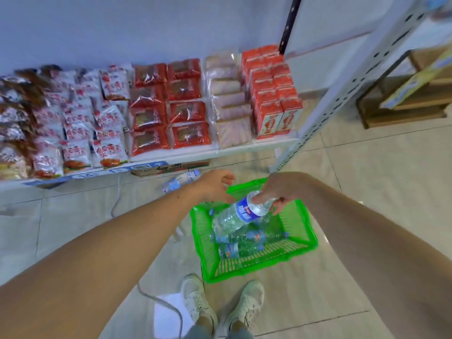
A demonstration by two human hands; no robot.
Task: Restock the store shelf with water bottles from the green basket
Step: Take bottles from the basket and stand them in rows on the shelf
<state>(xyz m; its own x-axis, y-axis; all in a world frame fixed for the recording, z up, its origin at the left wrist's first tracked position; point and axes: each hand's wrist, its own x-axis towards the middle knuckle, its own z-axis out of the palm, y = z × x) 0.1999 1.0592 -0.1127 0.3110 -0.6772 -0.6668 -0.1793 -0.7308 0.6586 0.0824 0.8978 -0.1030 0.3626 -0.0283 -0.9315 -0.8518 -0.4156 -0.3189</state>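
Note:
The green basket (303, 231) stands on the floor in front of my feet, just below the shelf (186, 155). My right hand (276, 189) grips one end of a clear water bottle (234, 216) with a blue label and holds it tilted above the basket. Two more water bottles (247, 243) lie inside on the basket floor. My left hand (215, 185) hovers over the basket's far left corner, fingers loosely curled, with nothing visible in it. Another water bottle (179, 181) lies on its side just beyond that hand, low under the shelf edge.
The shelf carries rows of snack packets (80, 123), red packs (168, 106) and red cartons (274, 94). A perforated white upright (342, 86) stands at its right end. A grey cable (161, 302) runs across the tiled floor, and a wooden stand (401, 104) is at the far right.

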